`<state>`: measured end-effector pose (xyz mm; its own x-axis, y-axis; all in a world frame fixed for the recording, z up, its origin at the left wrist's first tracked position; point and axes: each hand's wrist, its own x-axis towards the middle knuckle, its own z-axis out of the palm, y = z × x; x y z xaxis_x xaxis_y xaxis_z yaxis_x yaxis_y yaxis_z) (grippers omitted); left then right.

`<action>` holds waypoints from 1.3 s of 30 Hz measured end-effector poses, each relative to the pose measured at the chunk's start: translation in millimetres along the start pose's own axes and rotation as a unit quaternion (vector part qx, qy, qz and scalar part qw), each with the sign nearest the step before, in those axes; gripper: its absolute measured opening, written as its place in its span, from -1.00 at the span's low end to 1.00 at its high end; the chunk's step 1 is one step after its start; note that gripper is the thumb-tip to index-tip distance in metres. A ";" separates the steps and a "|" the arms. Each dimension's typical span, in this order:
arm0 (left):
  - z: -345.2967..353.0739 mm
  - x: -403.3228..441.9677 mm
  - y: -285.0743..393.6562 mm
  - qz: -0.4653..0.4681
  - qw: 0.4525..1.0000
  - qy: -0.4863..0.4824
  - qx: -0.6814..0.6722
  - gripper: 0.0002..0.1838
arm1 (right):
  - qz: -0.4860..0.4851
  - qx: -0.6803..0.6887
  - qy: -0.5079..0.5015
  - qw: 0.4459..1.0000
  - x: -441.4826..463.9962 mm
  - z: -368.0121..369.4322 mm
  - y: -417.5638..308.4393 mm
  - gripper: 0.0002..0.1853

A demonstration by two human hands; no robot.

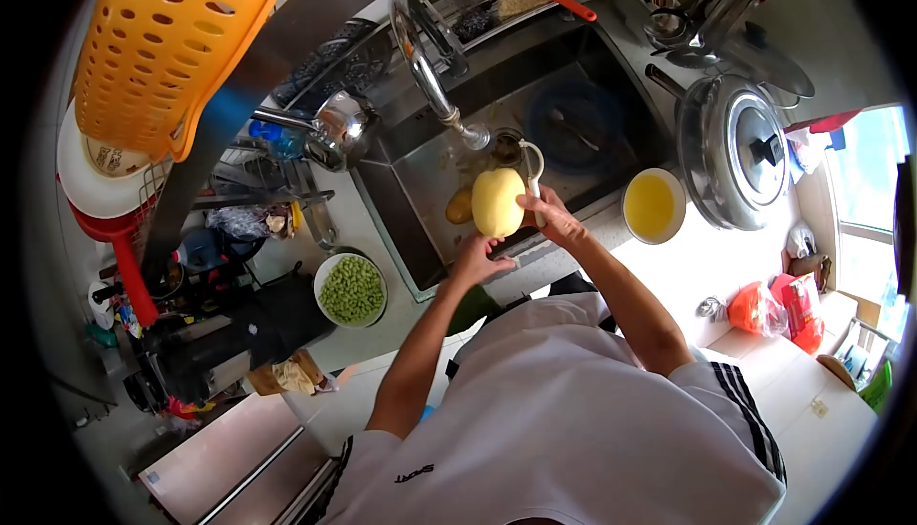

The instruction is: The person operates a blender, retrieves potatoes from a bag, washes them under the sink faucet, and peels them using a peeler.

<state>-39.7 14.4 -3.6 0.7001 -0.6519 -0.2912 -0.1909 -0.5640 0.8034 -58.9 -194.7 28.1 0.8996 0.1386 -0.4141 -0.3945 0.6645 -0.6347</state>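
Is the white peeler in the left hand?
No, the right hand holds the white peeler, while the left hand is at the lower end of the pale, peeled potato.

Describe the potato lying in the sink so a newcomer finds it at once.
Find the large dark sink beneath the curved chrome faucet. Inside, toward the person's left, a potato lies partly hidden behind the peeled potato at the hands. Its darker, brownish surface sets it apart from that pale yellow one.
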 end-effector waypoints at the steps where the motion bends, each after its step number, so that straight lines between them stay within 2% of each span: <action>1: 7.1 -1.7 -1.4 0.002 1.000 0.006 0.001 -0.56 | 0.001 -0.001 0.004 1.000 -2.0 2.0 -1.9 -0.34; 3: 15.8 -3.0 -3.8 0.004 1.000 0.020 0.002 -0.59 | -0.002 -0.012 -0.002 1.000 -5.0 2.5 -4.9 -0.34; 6: 9.6 3.8 -23.6 -0.116 0.984 0.080 -0.109 -0.64 | -0.002 -0.018 -0.005 1.000 -3.5 2.9 -3.3 -0.32; 7: 2.2 7.5 -34.4 -0.107 0.981 0.104 -0.123 -0.72 | -0.001 -0.020 -0.002 1.000 -2.3 1.9 -1.8 -0.32; 10: -22.8 17.1 -44.9 -0.088 0.950 0.200 -0.223 -0.78 | 0.005 -0.032 -0.005 0.999 -1.0 2.7 -3.5 -0.32; 13: -35.3 30.9 -79.0 0.041 0.963 0.265 -0.005 -0.80 | 0.017 -0.046 -0.009 0.999 -1.1 4.0 0.3 -0.32; 16: -70.9 25.8 -61.8 -0.144 0.970 0.193 -0.040 -0.74 | 0.029 -0.057 -0.015 0.998 1.7 0.7 7.8 -0.34; 17: -75.1 25.6 -58.7 -0.117 0.961 0.221 -0.122 -0.69 | 0.032 -0.060 -0.018 0.998 2.0 3.7 6.5 -0.35; 20: -88.2 22.9 -40.2 -0.063 0.951 0.219 -0.207 -0.45 | 0.044 -0.090 0.001 0.995 1.8 15.5 3.2 -0.38; 23: -94.2 1.0 60.6 -0.053 0.958 0.072 -0.272 -0.09 | 0.041 -0.140 0.034 0.989 6.0 29.0 6.2 -0.41; 24: -91.3 -2.5 67.6 -0.080 0.968 0.014 -0.239 0.17 | 0.040 -0.166 0.044 0.984 8.1 33.7 7.6 -0.43; 26: -72.0 -2.6 60.0 -0.053 0.966 0.067 -0.246 0.13 | 0.011 -0.295 0.019 0.955 12.7 42.2 10.3 -0.46; 28: -63.4 -2.5 55.9 -0.107 0.944 0.135 -0.281 0.00 | -0.090 -0.472 0.020 0.877 13.8 45.2 10.0 -0.46; 29: -62.1 -3.0 55.7 -0.134 0.930 0.171 -0.298 -0.06 | -0.069 -0.440 0.013 0.895 12.7 47.8 6.1 -0.48; 32: -68.2 -20.1 34.3 -0.140 0.835 0.150 -0.510 -0.25 | -0.002 -0.338 -0.003 0.941 7.7 53.1 -4.1 -0.53; 33: -69.6 -22.8 27.2 -0.135 0.824 0.133 -0.533 -0.32 | -0.061 -0.422 -0.013 0.905 7.2 47.1 0.4 -0.60; 34: -69.1 -26.4 20.6 -0.131 0.808 0.134 -0.558 -0.33 | -0.173 -0.470 0.004 0.866 8.8 44.5 10.2 -0.61; 36: -69.5 -30.4 19.9 -0.121 0.773 0.136 -0.607 -0.34 | -0.385 -0.542 0.038 0.746 7.8 46.1 20.2 -0.63; 39: -66.2 -29.4 25.5 -0.132 0.791 0.159 -0.576 -0.36 | -0.230 -0.608 -0.014 0.760 -7.4 67.4 1.5 -0.65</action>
<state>-19.7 52.8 59.8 0.7836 -0.3255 -0.5291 0.6159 0.2959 0.7301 -53.5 -145.3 74.2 0.9915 0.1245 0.0374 0.0972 -0.5195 -0.8489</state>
